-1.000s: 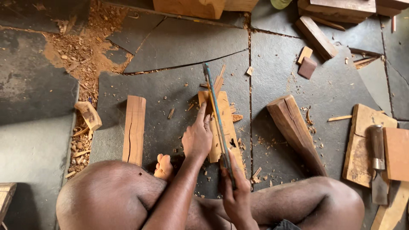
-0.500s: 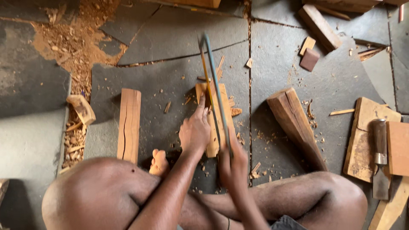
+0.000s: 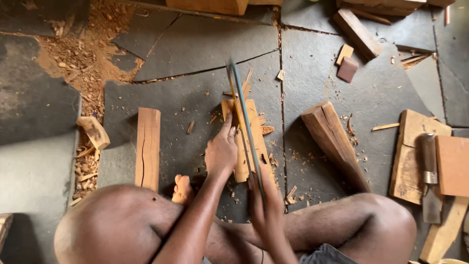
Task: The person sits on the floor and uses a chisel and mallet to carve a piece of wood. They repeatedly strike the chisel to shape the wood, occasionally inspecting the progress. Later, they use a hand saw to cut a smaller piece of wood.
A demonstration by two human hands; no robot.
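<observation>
Head view: a person sits cross-legged on a floor of dark stone slabs (image 3: 195, 44), looking down at both hands.
Left hand: the left hand (image 3: 221, 152) lies flat with fingers together, pressing on the left edge of the wooden piece (image 3: 248, 142).
Right hand: the right hand (image 3: 266, 208) is closed around the near end of the saw (image 3: 244, 122); the grip itself is partly blurred.
Saw: a thin, long blade running away from the person, lying along the top of the wooden piece and blurred at its far tip.
Wooden piece: a pale, narrow block flat on the slab just ahead of the knees, ringed by chips.
Left of it: a reddish plank (image 3: 147, 146) lies apart, parallel to the piece; a bare foot (image 3: 182, 189) shows between them.
Right of it: a thick tapered block (image 3: 334, 144) lies near, slanted.
Far right: a hammer (image 3: 430, 164) rests on flat boards (image 3: 410, 156).
Upper left: a heap of orange sawdust (image 3: 83, 58).
Labels or packages: none can be made out.
</observation>
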